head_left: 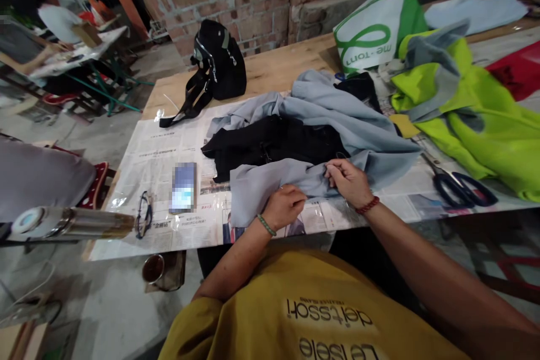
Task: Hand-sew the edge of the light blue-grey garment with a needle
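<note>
Thumb and fingertips of the right hand [352, 183] pinch grey fabric [252, 184]; the left hand [286, 206] curls over it, its hold unclear. Just beyond the grip lies black cloth [280, 140]; uneven pulling could pucker the grey.

Grey cloth [257, 183] is looking matt nr R hand [350, 181]; newspaper [143, 163] is looking part-glossy nr L hand [284, 207], w/ metallic flask [84, 222] gleaming beyond.

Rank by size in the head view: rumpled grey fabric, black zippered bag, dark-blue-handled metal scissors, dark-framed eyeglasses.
1. Grey fabric
2. Black bag
3. Scissors, though nearer the camera than the bag
4. Eyeglasses
</note>
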`<state>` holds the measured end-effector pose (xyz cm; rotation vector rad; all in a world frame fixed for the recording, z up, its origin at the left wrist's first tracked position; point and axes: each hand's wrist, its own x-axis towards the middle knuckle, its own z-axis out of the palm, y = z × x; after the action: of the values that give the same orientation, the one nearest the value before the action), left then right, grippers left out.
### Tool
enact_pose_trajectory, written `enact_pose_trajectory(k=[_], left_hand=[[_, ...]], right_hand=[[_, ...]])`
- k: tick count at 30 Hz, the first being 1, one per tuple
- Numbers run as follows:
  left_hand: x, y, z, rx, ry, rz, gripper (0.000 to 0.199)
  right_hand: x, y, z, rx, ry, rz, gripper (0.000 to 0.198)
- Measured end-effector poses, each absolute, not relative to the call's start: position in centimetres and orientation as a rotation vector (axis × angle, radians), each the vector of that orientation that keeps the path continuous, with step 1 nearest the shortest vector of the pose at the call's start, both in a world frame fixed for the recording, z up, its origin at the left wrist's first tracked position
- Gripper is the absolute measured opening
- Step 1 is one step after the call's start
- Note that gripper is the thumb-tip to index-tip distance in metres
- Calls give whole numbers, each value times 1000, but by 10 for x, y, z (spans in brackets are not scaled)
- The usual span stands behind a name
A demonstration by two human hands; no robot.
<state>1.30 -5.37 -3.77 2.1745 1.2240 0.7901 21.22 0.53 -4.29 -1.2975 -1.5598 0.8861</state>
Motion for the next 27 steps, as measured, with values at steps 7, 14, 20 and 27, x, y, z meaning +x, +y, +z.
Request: enact_pose_trajectory(k=[7, 14, 20, 27], left_hand=[[10, -49, -38, 1825, 1194, 899, 16], [10, -45, -35, 1722, 1213, 894, 11], [14, -48, -29, 1724, 1223, 947, 11], [12, -48, -30, 1741, 1229, 981, 9]], right_hand=[[215, 3, -26, -1157, -1193, 1165, 24], [218, -64, -7, -1291, -1624, 1166, 18], [206, -86, -27, -1316, -1999, 868, 16], [193, -80, -32, -1288, -2025, 790, 16]])
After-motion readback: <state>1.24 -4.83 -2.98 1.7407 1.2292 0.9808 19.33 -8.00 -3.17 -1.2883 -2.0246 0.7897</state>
